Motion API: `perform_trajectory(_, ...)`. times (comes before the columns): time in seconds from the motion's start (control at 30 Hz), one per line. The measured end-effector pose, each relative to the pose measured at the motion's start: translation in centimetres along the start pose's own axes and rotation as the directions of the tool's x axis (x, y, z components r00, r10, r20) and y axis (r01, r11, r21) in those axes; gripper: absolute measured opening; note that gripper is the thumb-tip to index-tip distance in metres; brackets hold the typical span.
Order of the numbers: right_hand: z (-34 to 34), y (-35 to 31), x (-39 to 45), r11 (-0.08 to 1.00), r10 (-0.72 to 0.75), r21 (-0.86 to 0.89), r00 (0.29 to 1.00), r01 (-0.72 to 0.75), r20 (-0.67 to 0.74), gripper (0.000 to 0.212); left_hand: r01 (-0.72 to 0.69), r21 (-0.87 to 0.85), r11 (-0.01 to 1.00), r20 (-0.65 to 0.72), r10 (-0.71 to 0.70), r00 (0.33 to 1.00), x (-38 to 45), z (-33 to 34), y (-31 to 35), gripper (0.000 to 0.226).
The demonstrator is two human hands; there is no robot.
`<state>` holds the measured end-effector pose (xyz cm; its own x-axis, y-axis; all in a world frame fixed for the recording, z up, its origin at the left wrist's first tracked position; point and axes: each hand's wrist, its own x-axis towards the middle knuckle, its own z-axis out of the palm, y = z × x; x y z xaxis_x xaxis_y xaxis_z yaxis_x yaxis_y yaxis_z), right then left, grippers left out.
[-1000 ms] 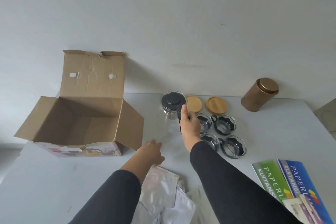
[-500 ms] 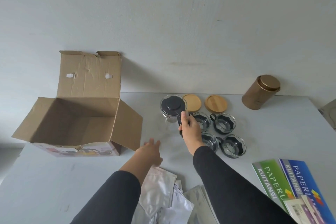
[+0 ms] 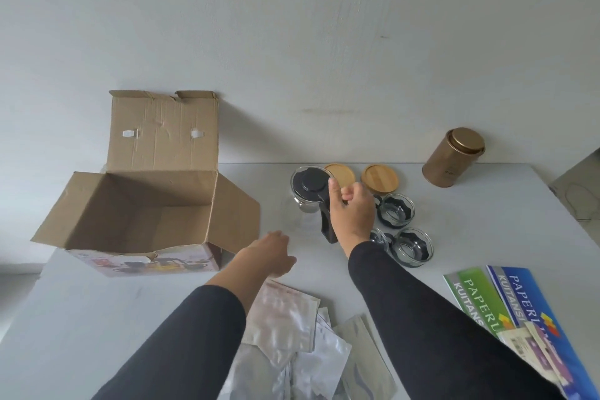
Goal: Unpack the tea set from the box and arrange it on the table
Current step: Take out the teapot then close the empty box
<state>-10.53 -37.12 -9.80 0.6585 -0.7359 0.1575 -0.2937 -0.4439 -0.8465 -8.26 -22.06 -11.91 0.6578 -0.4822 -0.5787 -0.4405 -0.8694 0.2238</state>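
Fingers of the right hand (image 3: 352,214) have come off the black handle of the glass teapot (image 3: 311,193): half a second ago they wrapped it, now they hang loosely curled above it and hold nothing. The pot stands upright on the grey surface (image 3: 97,308), just left of the four glass cups (image 3: 397,208) and in front of two bamboo lids (image 3: 379,177). The left hand (image 3: 268,253) hovers spread and empty, as before. By my reading the teapot is placed, and the cardboard box (image 3: 139,204) at the left looks emptied, flaps open. Nearer the person lie silver pouches (image 3: 292,328) and, at right, receipt books (image 3: 500,302). A bronze tin (image 3: 453,157) stands by the plain pale wall (image 3: 292,26).
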Motion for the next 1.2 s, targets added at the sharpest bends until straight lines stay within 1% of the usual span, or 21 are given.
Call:
perform_trajectory(0.07,0.0,-1.8,-0.5,1.0,-0.018,0.012,0.997,0.019,-0.075,0.037,-0.044,-0.01,0.999,-0.06,0.043,0.997,-1.0,-1.5,-0.8,0.057)
perform_trajectory(0.13,0.4,-3.7,-1.3,0.998,-0.052,0.036,0.992,0.057,-0.114,0.032,-0.063,-0.022,0.998,-0.15,0.059,0.987,-2.2,-3.3,-2.2,0.052)
perform_trajectory(0.2,1.0,-5.5,-2.6,0.996,-0.078,0.039,0.991,0.082,-0.107,0.029,-0.082,0.017,0.997,-0.27,0.083,0.959,-3.8,-5.1,-4.1,0.042)
perform_trajectory(0.27,1.9,-7.3,-4.2,0.997,-0.071,0.036,0.994,0.074,-0.079,0.031,-0.049,0.101,0.994,-0.404,0.086,0.911,-5.7,-6.8,-6.8,0.033)
perform_trajectory(0.3,2.3,-8.1,-5.2,0.999,-0.037,0.028,0.998,0.039,-0.049,0.032,-0.023,0.068,0.997,-0.465,0.052,0.884,-6.7,-7.3,-8.6,0.032)
perform_trajectory(0.37,3.6,-9.6,-7.4,0.996,0.086,-0.04,0.994,-0.084,0.061,0.033,0.015,-0.083,0.996,-0.563,-0.059,0.825,-8.6,-7.9,-12.8,0.035)
perform_trajectory(0.4,4.4,-10.2,-8.5,0.982,0.172,-0.096,0.976,-0.16,0.135,0.035,0.048,-0.139,0.989,-0.603,-0.124,0.788,-9.7,-8.0,-15.1,0.037)
perform_trajectory(0.43,5.3,-10.6,-9.5,0.958,0.269,-0.153,0.941,-0.241,0.206,0.04,0.099,-0.181,0.978,-0.632,-0.193,0.751,-10.6,-8.1,-17.4,0.038)
perform_trajectory(0.47,6.3,-10.9,-10.3,0.925,0.366,-0.213,0.892,-0.316,0.266,0.046,0.165,-0.218,0.962,-0.636,-0.269,0.723,-11.2,-8.0,-19.6,0.04)
perform_trajectory(0.5,7.5,-10.9,-11.1,0.885,0.454,-0.268,0.834,-0.38,0.315,0.052,0.255,-0.246,0.935,-0.612,-0.355,0.707,-12.1,-8.1,-21.6,0.043)
perform_trajectory(0.57,9.6,-10.9,-12.8,0.817,0.571,-0.325,0.744,-0.476,0.346,0.056,0.426,-0.309,0.85,-0.49,-0.527,0.694,-13.3,-7.8,-25.0,0.054)
perform_trajectory(0.6,10.5,-11.0,-13.5,0.793,0.607,-0.317,0.72,-0.52,0.337,0.056,0.477,-0.351,0.806,-0.421,-0.591,0.689,-13.7,-7.6,-26.5,0.06)
perform_trajectory(0.63,11.2,-11.1,-14.0,0.769,0.639,-0.274,0.695,-0.577,0.329,0.056,0.493,-0.407,0.769,-0.355,-0.63,0.691,-14.0,-7.3,-27.9,0.068)
perform_trajectory(0.7,12.1,-12.0,-14.8,0.73,0.675,-0.155,0.668,-0.665,0.312,0.052,0.443,-0.529,0.724,-0.267,-0.637,0.723,-14.1,-7.1,-29.9,0.08)
perform_trajectory(0.8,12.8,-12.1,-15.1,0.735,0.669,-0.08,0.7,-0.673,0.249,0.047,0.314,-0.626,0.714,-0.244,-0.562,0.79,-14.0,-7.3,-30.9,0.086)
perform_trajectory(0.87,12.9,-11.6,-15.0,0.741,0.664,-0.065,0.714,-0.668,0.222,0.048,0.24,-0.67,0.703,-0.266,-0.529,0.806,-13.8,-7.1,-30.5,0.086)
perform_trajectory(0.9,12.9,-11.7,-15.0,0.748,0.659,-0.072,0.723,-0.66,0.209,0.047,0.215,-0.661,0.719,-0.29,-0.509,0.81,-13.7,-6.9,-30.2,0.084)
perform_trajectory(0.97,12.4,-12.5,-15.2,0.773,0.633,-0.098,0.751,-0.627,0.188,0.042,0.205,-0.638,0.742,-0.326,-0.501,0.801,-13.5,-7.0,-29.6,0.072)
perform_trajectory(1.07,12.3,-13.8,-15.7,0.817,0.577,-0.121,0.802,-0.564,0.156,0.034,0.24,-0.577,0.781,-0.384,-0.519,0.764,-13.3,-7.6,-29.7,0.06)
perform_trajectory(1.13,12.5,-14.7,-16.3,0.866,0.5,-0.074,0.857,-0.494,0.129,0.03,0.265,-0.516,0.815,-0.433,-0.515,0.74,-13.2,-7.9,-30.4,0.056)
perform_trajectory(1.2,12.9,-16.0,-16.8,0.911,0.412,-0.004,0.909,-0.413,0.064,0.025,0.235,-0.527,0.817,-0.454,-0.504,0.735,-13.2,-7.9,-31.2,0.05)
